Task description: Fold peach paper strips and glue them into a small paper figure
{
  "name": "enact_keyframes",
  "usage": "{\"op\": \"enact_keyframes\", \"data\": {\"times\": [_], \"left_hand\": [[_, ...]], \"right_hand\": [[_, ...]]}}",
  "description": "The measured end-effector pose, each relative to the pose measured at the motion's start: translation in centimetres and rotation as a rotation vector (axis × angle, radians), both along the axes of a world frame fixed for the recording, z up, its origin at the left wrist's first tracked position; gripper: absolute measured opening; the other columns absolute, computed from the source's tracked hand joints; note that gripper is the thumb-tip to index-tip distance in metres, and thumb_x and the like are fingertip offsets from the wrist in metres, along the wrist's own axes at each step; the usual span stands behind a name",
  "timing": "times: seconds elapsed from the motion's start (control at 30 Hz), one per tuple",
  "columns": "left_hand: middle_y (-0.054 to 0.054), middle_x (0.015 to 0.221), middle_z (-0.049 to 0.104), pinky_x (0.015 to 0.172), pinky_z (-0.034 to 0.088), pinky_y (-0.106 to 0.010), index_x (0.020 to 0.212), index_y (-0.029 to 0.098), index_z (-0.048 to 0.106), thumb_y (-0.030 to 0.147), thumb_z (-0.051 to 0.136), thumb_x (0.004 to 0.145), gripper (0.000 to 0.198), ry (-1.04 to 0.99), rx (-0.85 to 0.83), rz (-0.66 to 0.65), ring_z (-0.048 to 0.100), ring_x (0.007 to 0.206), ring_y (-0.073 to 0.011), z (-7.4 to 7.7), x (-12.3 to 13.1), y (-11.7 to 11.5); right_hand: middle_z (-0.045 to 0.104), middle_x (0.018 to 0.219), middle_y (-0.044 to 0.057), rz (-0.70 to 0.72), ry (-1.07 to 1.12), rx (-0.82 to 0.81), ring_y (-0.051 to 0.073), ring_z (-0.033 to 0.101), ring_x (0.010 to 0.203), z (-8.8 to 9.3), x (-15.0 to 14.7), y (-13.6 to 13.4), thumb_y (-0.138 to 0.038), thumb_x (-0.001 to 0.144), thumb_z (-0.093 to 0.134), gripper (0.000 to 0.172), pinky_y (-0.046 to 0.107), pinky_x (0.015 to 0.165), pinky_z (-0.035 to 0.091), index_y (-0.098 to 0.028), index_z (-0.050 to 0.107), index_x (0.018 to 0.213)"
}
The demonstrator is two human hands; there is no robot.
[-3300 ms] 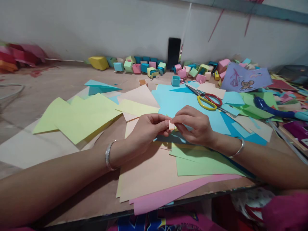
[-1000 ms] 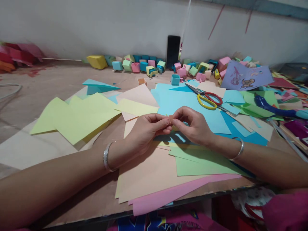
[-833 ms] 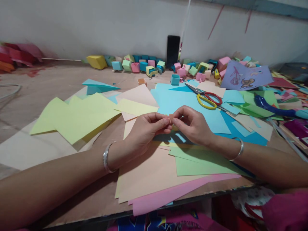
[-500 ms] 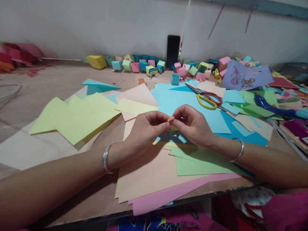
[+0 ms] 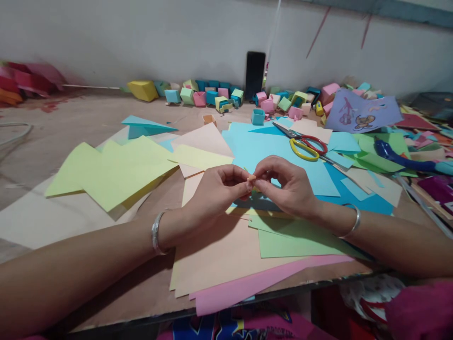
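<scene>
Between the fingertips of both hands is a tiny piece of peach paper (image 5: 251, 178), mostly covered by the fingers. My left hand (image 5: 223, 189) pinches it from one side, thumb against forefinger. From the other side my right hand (image 5: 286, 185) pinches it too, so the two hands meet at the fingertips. Below them lies a dark sheet with light patches (image 5: 260, 202), partly hidden by my hands. Peach sheets (image 5: 215, 257) spread beneath my left wrist, and green sheets (image 5: 297, 241) lie under my right forearm.
Scissors (image 5: 305, 147) with red and yellow handles rest on blue paper (image 5: 247, 141) beyond my hands. Yellow paper (image 5: 116, 170) lies left. Small folded paper boxes (image 5: 211, 97) line the wall beside an upright phone (image 5: 255, 75). Paper scraps crowd the right, near a blue-handled tool (image 5: 403, 158).
Both hands have shifted slightly down. The peach paper has turned a little between the fingertips, which still pinch it. The things on the table have stayed in place.
</scene>
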State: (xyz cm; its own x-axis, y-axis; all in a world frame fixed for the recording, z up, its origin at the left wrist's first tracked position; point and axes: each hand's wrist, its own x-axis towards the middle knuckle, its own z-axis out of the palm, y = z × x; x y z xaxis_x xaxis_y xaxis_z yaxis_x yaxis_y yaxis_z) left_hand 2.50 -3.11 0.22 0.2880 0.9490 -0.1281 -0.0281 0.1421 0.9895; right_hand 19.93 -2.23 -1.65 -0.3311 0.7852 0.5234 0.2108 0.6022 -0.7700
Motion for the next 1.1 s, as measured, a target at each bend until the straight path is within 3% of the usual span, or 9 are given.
{"op": "enact_keyframes", "data": {"times": [0.2, 0.4, 0.57, 0.8, 1.0, 1.1], "left_hand": [[-0.002, 0.069, 0.063, 0.062, 0.047, -0.026, 0.076, 0.014, 0.067, 0.031, 0.076, 0.072, 0.02, -0.022, -0.003, -0.018, 0.058, 0.065, -0.0128, 0.1, 0.1, -0.4], [-0.002, 0.066, 0.062, 0.058, 0.043, -0.025, 0.077, 0.013, 0.068, 0.029, 0.076, 0.071, 0.019, -0.036, -0.029, -0.021, 0.056, 0.06, -0.0119, 0.2, 0.1, -0.4], [-0.001, 0.066, 0.061, 0.058, 0.044, -0.025, 0.077, 0.013, 0.067, 0.024, 0.075, 0.07, 0.016, -0.079, -0.073, -0.012, 0.056, 0.06, -0.0113, 0.0, 0.2, -0.2], [-0.002, 0.068, 0.062, 0.06, 0.044, -0.026, 0.077, 0.013, 0.067, 0.029, 0.075, 0.072, 0.019, -0.064, -0.025, -0.027, 0.057, 0.062, -0.0121, 0.1, 0.2, -0.3], [-0.004, 0.072, 0.066, 0.057, 0.045, -0.025, 0.074, 0.015, 0.069, 0.034, 0.075, 0.073, 0.021, 0.136, 0.11, 0.037, 0.058, 0.063, -0.013, 0.9, 0.2, -0.3], [-0.004, 0.07, 0.068, 0.057, 0.046, -0.025, 0.073, 0.016, 0.07, 0.03, 0.074, 0.073, 0.014, 0.227, 0.235, 0.073, 0.059, 0.062, -0.0136, 0.8, 0.0, 0.0]], "right_hand": [[0.059, 0.077, 0.001, 0.019, -0.072, 0.11, 0.013, 0.054, 0.072, 0.4, 0.4, 0.3, -0.007, 0.078, 0.058, 0.013, 0.029, 0.064, 0.045, -0.02, 0.061, 0.08], [0.064, 0.084, 0.005, 0.115, -0.249, 0.358, 0.017, 0.057, 0.079, 0.6, 1.1, 1.4, -0.014, 0.081, 0.056, 0.014, 0.033, 0.07, 0.048, -0.023, 0.064, 0.087], [0.065, 0.084, 0.005, 0.143, -0.3, 0.423, 0.017, 0.057, 0.079, 0.1, 1.4, 1.7, -0.01, 0.083, 0.05, 0.02, 0.033, 0.071, 0.047, -0.023, 0.064, 0.091], [0.065, 0.08, 0.003, 0.128, -0.271, 0.369, 0.016, 0.058, 0.078, 0.3, 1.1, 1.4, -0.01, 0.083, 0.049, 0.017, 0.033, 0.072, 0.047, -0.022, 0.061, 0.087], [0.061, 0.079, 0.002, 0.038, -0.262, 0.168, 0.013, 0.054, 0.07, 0.6, 0.8, 1.0, -0.019, 0.082, 0.059, 0.005, 0.027, 0.065, 0.046, -0.019, 0.057, 0.086], [0.059, 0.075, 0.0, 0.031, -0.323, 0.116, 0.011, 0.052, 0.066, 0.4, 0.8, 1.1, -0.026, 0.086, 0.058, 0.008, 0.025, 0.062, 0.042, -0.018, 0.057, 0.084]]}}
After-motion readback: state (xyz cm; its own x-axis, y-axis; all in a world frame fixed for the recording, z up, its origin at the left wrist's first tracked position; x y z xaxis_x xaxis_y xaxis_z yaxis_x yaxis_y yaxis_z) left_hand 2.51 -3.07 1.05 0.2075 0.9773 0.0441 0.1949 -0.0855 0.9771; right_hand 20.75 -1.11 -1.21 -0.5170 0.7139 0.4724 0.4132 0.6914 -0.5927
